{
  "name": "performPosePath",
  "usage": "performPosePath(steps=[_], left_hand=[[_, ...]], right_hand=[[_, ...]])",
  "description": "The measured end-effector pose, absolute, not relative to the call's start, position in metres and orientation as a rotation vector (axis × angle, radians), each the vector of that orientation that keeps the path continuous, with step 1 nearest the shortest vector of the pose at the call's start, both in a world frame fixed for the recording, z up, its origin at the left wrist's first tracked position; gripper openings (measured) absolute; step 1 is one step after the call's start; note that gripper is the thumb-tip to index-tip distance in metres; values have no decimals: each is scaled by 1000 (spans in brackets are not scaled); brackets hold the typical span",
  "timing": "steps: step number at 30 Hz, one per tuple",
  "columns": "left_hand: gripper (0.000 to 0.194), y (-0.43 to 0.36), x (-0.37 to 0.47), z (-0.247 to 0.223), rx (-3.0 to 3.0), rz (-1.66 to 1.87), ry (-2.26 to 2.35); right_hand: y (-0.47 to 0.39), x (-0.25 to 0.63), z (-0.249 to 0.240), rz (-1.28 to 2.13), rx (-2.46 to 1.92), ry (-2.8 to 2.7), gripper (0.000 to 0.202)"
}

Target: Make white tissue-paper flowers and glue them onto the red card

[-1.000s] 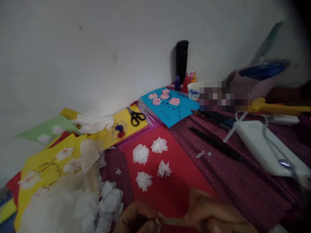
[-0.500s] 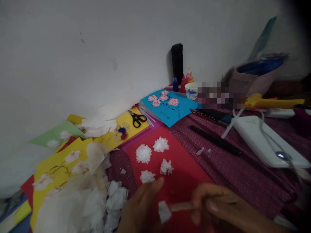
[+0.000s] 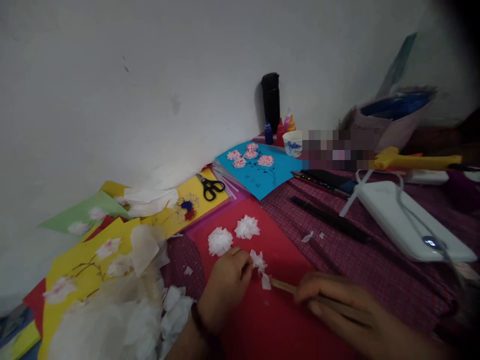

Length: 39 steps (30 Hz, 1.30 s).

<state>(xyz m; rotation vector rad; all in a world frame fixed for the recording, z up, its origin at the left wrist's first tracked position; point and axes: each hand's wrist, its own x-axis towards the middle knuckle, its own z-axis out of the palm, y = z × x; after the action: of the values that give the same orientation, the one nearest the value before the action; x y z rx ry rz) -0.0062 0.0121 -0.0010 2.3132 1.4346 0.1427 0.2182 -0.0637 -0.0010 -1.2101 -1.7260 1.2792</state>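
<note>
My right hand (image 3: 337, 305) grips a flat wooden stick (image 3: 283, 286), its tip pointing left over the red paper (image 3: 277, 315). A small white tissue paper piece (image 3: 266, 281) hangs at that tip. Beside it, a loose tissue paper flower (image 3: 257, 260) sits on the red paper, near the fingertips of my left hand (image 3: 229, 277). The left fingers are curled in, and what they may hold is hidden. Two fuller white flowers, one on the left (image 3: 220, 241) and one on the right (image 3: 247, 227), lie farther up the same sheet.
Tissue squares (image 3: 176, 310) pile up left of the red paper. Black scissors (image 3: 210, 187) rest on yellow paper. Beyond lie a blue sheet (image 3: 258, 182) with pink flowers, paint bottles (image 3: 280, 133) and a paper cup (image 3: 293, 145). At right are a black pen (image 3: 330, 218) and white power bank (image 3: 405, 220).
Both hands have moved forward over the red paper. The stick with its tissue piece has reached the loose flower, and my left hand now covers the lower-left flower, its fingers more curled.
</note>
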Motion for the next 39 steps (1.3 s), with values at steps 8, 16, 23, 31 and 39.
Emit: performPosePath(steps=[8,16,23,31,39], left_hand=[[15,17,-8,-7,2156,236,1425],[21,17,-14,-2,2084,299,1325],[31,14,-15,3,2035,294,1311],[27,17,-13,4,2061,271,1310],[31,24,-16,3,2058,324,1327]], right_hand=[[-56,203,6,1073,-1128,-1919,17],[-56,191,-10,842,-1146,-2109,23],[-58,182,-30,600,-1083,-2222,20],[-57,180,-27,737,-1166,-2173,18],[-83,207,-3,798,-1083,-1974,22]])
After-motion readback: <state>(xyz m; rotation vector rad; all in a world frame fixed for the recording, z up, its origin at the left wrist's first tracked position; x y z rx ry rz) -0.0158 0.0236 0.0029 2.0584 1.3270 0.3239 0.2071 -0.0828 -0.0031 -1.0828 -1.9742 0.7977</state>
